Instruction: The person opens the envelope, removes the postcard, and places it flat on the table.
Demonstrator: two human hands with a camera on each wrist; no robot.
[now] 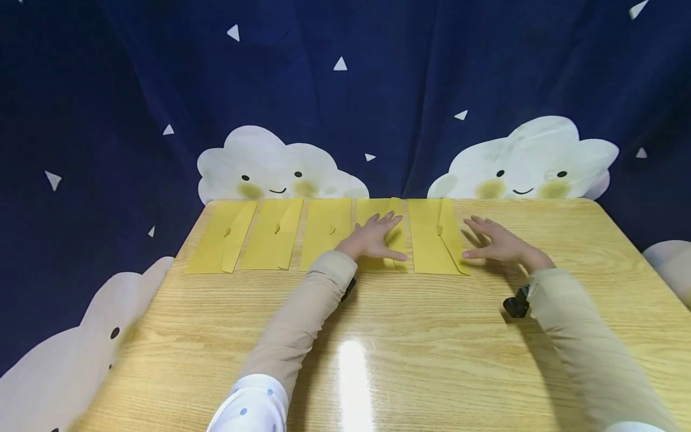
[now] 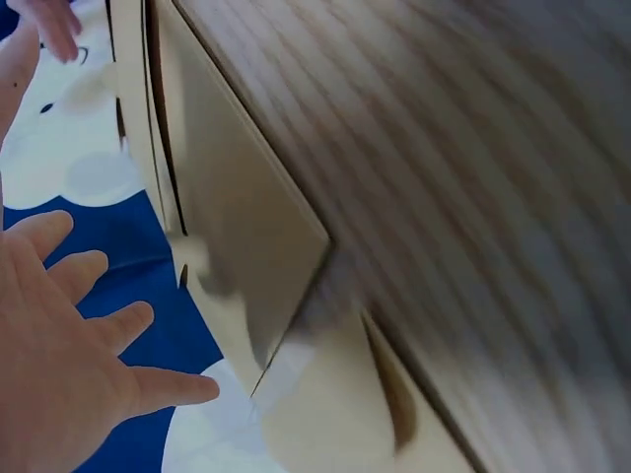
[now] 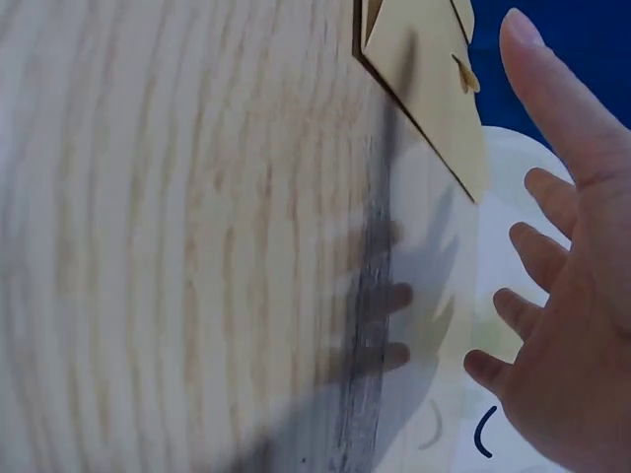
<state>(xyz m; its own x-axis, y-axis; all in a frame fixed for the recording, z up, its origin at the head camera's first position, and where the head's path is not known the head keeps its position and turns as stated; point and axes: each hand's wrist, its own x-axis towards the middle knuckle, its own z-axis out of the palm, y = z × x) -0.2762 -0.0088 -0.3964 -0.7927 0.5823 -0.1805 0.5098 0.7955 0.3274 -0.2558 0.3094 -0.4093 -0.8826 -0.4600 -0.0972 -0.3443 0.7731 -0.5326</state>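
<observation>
Several yellow envelopes lie side by side along the far edge of the table, their flaps running lengthwise. My left hand (image 1: 372,239) hovers with spread fingers over the fourth envelope (image 1: 367,207) from the left. Just right of the rightmost envelope (image 1: 429,240), my right hand (image 1: 493,241) is held above the wood, fingers apart. In the left wrist view, the left hand (image 2: 69,365) is spread beside an envelope (image 2: 227,177), holding nothing. The right wrist view has the right hand (image 3: 582,286) empty too, near an envelope corner (image 3: 434,99).
The wooden table (image 1: 432,348) stretches toward me, with a bright glare in front. Behind it hangs a dark blue curtain (image 1: 302,90) with white triangles and smiling clouds. A black wrist camera (image 1: 517,303) sits at the right wrist.
</observation>
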